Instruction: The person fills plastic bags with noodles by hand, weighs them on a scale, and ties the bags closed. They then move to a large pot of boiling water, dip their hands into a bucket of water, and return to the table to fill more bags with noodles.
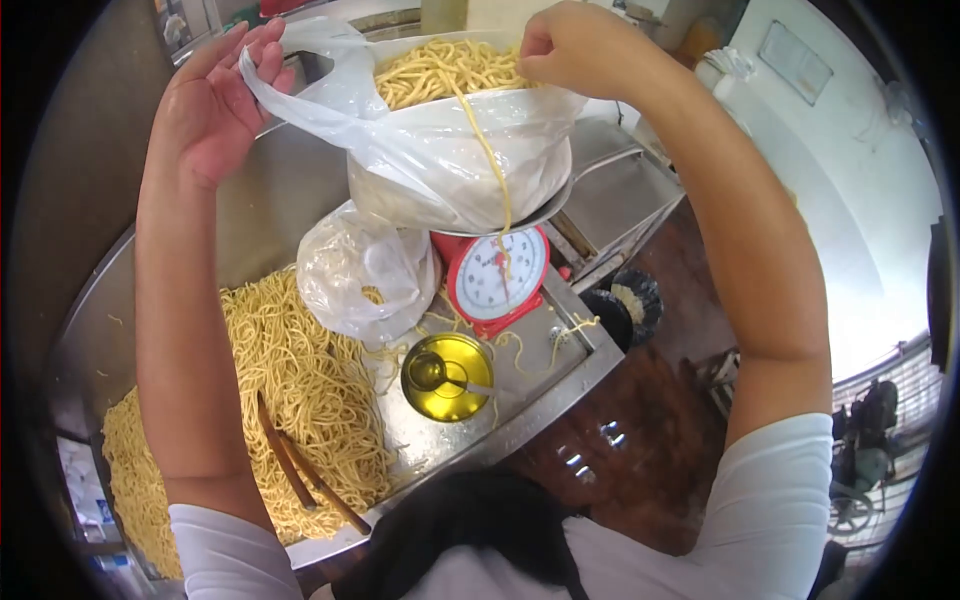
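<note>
A white plastic bag (440, 150) full of thick yellow noodles (440, 68) rests on the pan of a red dial scale (498, 272). My left hand (225, 100) has its fingers curled through the bag's stretched left handle, palm up. At the right side of the bag's mouth, my right hand (585, 50) is closed beside the noodles; whatever is in its fingers is hidden. One long noodle hangs over the front of the bag, down across the dial.
Left of the scale sits a knotted plastic bag (365, 275). A large noodle heap (310, 400) fills the metal tray's left, with two wooden sticks (300, 465) on it. Near the tray edge (520, 425) stands a bowl of yellow oil (450, 385) with a ladle (430, 370).
</note>
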`<state>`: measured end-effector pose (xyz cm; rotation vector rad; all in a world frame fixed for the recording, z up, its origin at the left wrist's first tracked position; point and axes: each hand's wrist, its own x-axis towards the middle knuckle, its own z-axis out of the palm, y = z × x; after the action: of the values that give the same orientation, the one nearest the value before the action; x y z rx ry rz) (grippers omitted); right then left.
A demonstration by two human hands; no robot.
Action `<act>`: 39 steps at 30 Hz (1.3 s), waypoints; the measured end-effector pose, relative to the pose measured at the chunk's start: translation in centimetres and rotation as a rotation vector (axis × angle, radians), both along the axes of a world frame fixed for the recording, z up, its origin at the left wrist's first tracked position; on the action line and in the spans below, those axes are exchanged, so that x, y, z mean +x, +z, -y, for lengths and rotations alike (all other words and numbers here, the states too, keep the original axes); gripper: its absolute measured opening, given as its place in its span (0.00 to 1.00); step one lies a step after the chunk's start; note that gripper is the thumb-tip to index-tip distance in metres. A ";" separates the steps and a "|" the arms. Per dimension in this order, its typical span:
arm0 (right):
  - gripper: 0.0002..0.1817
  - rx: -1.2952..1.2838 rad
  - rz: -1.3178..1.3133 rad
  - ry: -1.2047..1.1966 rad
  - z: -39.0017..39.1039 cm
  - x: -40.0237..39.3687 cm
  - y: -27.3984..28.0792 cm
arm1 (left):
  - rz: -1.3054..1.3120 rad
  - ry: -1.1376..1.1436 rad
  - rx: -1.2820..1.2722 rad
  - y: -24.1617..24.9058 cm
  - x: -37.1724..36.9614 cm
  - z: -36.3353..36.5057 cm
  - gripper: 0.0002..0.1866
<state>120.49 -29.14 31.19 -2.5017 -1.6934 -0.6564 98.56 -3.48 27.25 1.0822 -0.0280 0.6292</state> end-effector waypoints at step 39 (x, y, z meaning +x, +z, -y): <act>0.10 0.409 -1.020 0.453 -7.1 -0.4 -4.1 | 0.158 0.662 0.341 14.0 -5.3 0.9 0.11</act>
<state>120.12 -22.03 27.11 -1.5832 -1.3957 0.2747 93.28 -4.39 41.22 1.3760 0.0933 1.3415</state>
